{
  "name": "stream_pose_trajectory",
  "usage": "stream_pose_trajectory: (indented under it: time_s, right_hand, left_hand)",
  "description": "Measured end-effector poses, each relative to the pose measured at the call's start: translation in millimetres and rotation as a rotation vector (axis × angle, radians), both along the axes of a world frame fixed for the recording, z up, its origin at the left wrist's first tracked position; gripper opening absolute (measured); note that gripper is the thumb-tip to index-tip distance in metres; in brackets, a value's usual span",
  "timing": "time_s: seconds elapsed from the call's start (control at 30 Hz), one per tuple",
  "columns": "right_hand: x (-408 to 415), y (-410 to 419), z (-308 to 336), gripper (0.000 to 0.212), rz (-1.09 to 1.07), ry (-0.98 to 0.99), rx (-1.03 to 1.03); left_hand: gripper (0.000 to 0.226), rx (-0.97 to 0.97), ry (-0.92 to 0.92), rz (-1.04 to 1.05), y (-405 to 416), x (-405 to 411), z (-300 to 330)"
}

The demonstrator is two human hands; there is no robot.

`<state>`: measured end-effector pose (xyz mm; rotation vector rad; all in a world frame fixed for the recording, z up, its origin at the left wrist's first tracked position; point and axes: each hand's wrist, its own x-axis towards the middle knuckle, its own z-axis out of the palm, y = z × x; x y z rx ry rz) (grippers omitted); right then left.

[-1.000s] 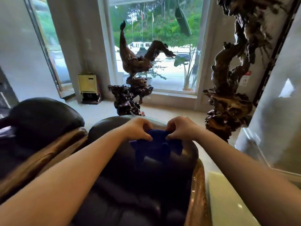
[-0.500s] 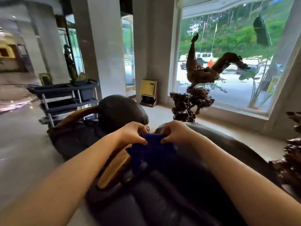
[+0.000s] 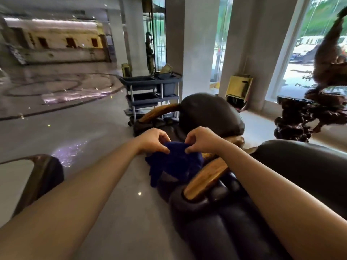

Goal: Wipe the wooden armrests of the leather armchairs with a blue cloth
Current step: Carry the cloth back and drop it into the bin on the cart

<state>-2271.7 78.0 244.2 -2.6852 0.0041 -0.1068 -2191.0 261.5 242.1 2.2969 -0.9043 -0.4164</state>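
We are looking across a polished stone floor (image 3: 78, 132) that is filling the left half of the view, with two dark leather armchairs sitting side by side on the right: the near armchair (image 3: 293, 169) is curving under our right forearm and the far armchair (image 3: 210, 113) is standing just beyond it. Behind the far one a grey service cart (image 3: 150, 91) is standing, and a dark root carving (image 3: 308, 117) is sitting by the window. Between the chairs a wooden armrest (image 3: 206, 177) is running diagonally, its grain catching light. A blue cloth (image 3: 174, 162) is hanging bunched just left of that armrest's upper end. Our left hand (image 3: 153, 140) and right hand (image 3: 201, 140) are gripping its top edge, fingers (image 3: 165, 150) pinching down on the fabric on both sides.
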Motion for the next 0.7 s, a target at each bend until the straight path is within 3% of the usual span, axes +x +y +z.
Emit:
stream_pose_trajectory:
  time_s: [0.7]
  right_hand:
    - [465.6,80.4,-0.2,0.019,0.369,0.011,-0.023]
  left_hand:
    - [0.025,-0.043,-0.027,0.31,99.1,392.2,-4.7]
